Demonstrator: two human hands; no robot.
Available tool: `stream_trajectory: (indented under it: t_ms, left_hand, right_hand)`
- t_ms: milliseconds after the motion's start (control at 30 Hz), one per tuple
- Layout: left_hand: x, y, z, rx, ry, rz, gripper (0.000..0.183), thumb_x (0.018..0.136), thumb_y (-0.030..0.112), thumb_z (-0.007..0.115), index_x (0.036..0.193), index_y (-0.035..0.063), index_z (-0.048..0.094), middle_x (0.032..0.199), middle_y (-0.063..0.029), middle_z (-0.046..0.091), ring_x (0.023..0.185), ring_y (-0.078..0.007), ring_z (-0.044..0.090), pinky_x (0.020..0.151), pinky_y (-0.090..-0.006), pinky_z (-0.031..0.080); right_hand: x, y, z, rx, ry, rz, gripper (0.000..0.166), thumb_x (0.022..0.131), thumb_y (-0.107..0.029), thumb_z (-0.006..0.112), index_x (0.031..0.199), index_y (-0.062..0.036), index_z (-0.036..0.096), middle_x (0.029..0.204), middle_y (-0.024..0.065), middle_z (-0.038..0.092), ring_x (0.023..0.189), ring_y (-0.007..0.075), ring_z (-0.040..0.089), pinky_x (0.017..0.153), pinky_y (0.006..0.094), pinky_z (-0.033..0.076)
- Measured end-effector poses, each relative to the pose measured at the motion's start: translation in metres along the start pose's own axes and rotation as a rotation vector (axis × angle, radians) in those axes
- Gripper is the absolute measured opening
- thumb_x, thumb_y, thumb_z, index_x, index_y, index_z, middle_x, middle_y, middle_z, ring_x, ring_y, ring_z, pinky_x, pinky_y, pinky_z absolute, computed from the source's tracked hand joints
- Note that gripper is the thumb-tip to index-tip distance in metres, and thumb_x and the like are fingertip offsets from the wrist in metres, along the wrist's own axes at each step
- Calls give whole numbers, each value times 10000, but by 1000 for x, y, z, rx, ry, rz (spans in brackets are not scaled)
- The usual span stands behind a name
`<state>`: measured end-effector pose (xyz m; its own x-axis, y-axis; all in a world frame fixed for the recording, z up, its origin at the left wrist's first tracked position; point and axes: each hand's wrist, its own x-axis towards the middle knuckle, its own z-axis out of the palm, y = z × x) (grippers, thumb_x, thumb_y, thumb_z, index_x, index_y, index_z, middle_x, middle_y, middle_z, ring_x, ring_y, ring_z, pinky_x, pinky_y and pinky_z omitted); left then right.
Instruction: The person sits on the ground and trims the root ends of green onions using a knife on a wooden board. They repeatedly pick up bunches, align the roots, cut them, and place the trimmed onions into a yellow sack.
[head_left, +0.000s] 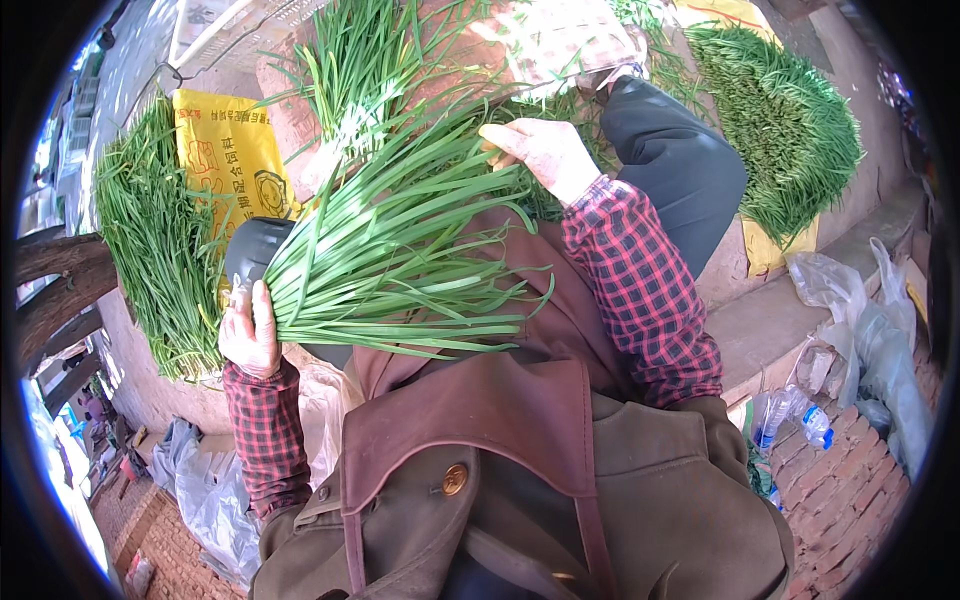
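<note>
My left hand (250, 330) grips a fanned bunch of garlic chives (397, 247) near its base, at the left over my knee. The long green leaves spread to the right across my lap and the brown apron (465, 412). My right hand (544, 156) is at the far leaf tips, with its fingers bent inward. Whether a leaf is pinched between those fingers is not clear. Just beyond the bunch, another bundle of chives (360, 82) lies with its pale ends towards me.
Chives are heaped on the left (161, 255), beside a yellow printed sack (240, 150), and on the right (780, 127). A plastic crate (232, 34) stands at the back left. Plastic bags (877, 337) and bottles (814, 424) lie at the right, near a brick floor (847, 495).
</note>
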<state>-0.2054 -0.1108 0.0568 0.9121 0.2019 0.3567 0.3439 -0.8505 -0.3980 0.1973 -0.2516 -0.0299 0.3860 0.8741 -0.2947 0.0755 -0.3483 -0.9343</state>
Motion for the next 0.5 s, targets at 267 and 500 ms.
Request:
stream_trajectory:
  t_ms: [267,500]
  left_hand:
    - [1,1,-6,7,16,7,355,809,-9,663,1155,48,610,1005,-176,644,847,-316,656,700,-371,557]
    - [8,-7,-19,30,50,72,393,812,-22,649,1192,48,575,1057,-185,632,857,-327,663,695,-375,560]
  right_hand:
    - [-5,-13,16,-202,-224,3,421,850,-462,635,938,-58,714,842,96,673,807,191,645,724,262,486]
    - [-28,-30,8,408,-246,39,225,903,-182,608,992,9,686,813,59,668,757,117,634,684,242,483]
